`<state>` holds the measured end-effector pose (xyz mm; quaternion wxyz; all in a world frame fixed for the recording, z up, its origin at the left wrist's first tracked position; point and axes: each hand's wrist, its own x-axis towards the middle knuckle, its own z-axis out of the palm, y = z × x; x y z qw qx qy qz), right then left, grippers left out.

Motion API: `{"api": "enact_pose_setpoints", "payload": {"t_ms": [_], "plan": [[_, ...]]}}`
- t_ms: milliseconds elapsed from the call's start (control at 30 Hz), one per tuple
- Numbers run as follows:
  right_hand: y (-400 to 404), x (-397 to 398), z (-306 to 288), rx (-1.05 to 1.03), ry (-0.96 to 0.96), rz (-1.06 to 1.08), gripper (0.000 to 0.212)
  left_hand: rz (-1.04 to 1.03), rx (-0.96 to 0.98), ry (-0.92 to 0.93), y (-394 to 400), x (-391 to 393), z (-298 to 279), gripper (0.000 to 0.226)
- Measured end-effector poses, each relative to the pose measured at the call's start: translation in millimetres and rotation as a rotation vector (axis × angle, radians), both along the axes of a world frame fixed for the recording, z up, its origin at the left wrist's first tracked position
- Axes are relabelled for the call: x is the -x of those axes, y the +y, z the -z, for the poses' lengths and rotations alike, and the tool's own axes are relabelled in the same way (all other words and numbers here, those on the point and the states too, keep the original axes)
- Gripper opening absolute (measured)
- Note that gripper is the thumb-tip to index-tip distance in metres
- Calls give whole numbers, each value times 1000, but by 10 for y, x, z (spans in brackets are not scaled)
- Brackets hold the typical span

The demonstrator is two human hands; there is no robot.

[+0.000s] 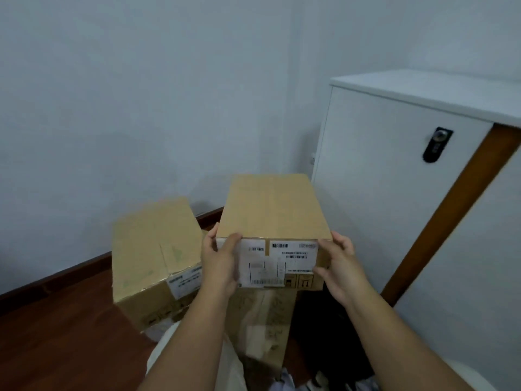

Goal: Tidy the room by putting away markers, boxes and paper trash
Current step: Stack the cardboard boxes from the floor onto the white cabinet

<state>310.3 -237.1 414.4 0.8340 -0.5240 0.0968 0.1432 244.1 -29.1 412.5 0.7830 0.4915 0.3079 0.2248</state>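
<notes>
A brown cardboard box (272, 207) with white shipping labels on its near face sits in the room's corner on top of a taller cardboard box (262, 328). My left hand (220, 261) grips its near left corner, thumb on the top edge. My right hand (338, 263) holds its near right corner. A second labelled cardboard box (152, 249) stands on the floor just to the left, tilted slightly.
A white cabinet (375, 165) with a black lock stands right of the boxes, with a brown wooden post (456, 198) leaning across it. Dark wooden floor (62, 334) spreads to the left. A dark object lies on the floor at lower right. Pale walls meet behind the boxes.
</notes>
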Motion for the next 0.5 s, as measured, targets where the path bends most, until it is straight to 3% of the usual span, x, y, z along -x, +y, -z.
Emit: {"api": "enact_pose_setpoints", "payload": {"t_ms": [167,333,400,500], "plan": [[-192,90,-861,-119,-299,10,24,-41,-126,-328,-186,36,-981,44],[-651,297,-1667,-325,-556,17,48,78,-197,-650,-522,86,-1871,49],[-887,400,-1914,-314,-656,63,49,129,-212,-725,-729,35,-2152,50],[-1300,548,-2229,-139,-813,225,50,266,-189,-796,-1129,-147,-2515,54]]}}
